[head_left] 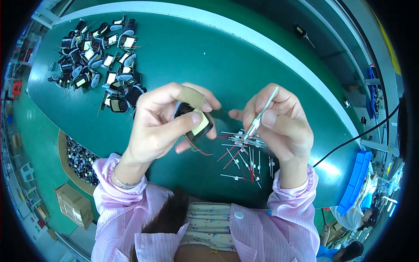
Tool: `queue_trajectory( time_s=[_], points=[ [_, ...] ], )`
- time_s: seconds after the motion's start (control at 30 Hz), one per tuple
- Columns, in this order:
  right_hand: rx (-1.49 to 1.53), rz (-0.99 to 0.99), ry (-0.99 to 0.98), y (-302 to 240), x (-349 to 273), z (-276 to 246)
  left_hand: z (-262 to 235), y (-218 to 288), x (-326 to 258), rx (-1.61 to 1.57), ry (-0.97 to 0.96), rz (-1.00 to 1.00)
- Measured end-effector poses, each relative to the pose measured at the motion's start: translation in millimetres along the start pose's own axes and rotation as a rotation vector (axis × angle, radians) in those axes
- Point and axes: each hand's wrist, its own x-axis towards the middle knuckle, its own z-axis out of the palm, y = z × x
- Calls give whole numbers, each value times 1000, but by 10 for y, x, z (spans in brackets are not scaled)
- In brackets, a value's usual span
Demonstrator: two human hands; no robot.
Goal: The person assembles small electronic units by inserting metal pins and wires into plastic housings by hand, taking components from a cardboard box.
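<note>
Only the one head view here, looking straight down at a green table (pixel 209 56). The left hand (pixel 163 122) is closed around a small black coil part (pixel 195 120) with a yellowish taped face, thumb pressed on the front and the other fingers wrapped behind it (there's a tan plaster on the index finger). A thin red lead (pixel 198 148) trails out of the bottom of the part. The right hand (pixel 279 124) is pinched shut on a thin white sleeved wire (pixel 261 114), thumb against forefinger. That wire's long axis runs diagonally, upper end sticking out above the knuckles, lower end pointing down-left toward the coil part. So the part sits just left of the wire's lower tip, near it but not touching, and the right hand is the nearer one to the loose pile of similar wires (pixel 244 153) lying on the table below it. Up at the far left there's a heap of finished-looking coil parts (pixel 98 56), well apart from both hands
</note>
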Motion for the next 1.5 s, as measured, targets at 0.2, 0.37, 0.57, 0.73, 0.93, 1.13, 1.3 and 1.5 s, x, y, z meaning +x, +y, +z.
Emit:
queue_trajectory(
  time_s=[0.2, 0.37, 0.57, 0.73, 0.93, 1.13, 1.3, 1.5],
  points=[
    [-168, -133, 157, 150, -94, 111, 11, -53, -40, 88, -127, -93],
    [-763, -332, 218, 179, -182, 199, 72, 27, -88, 488, -113, 23],
    [-965, -440, 193, 188, -200, 275, 58, 43, -102, 578, -89, 31],
    [-975, -433, 228, 207, -185, 299, 57, 0, -92, 624, -91, 139],
    [-999, -338, 163, 105, -217, 354, 66, -5, -107, 480, -131, 158],
    [-935, -393, 159, 0, -213, 347, 48, 18, -107, 460, -204, 122],
    [-780, -413, 272, 34, -174, 304, 74, 9, -104, 403, -154, 119],
    [-870, -428, 241, 41, -166, 301, 103, 72, -106, 714, -21, 116]
  ],
)
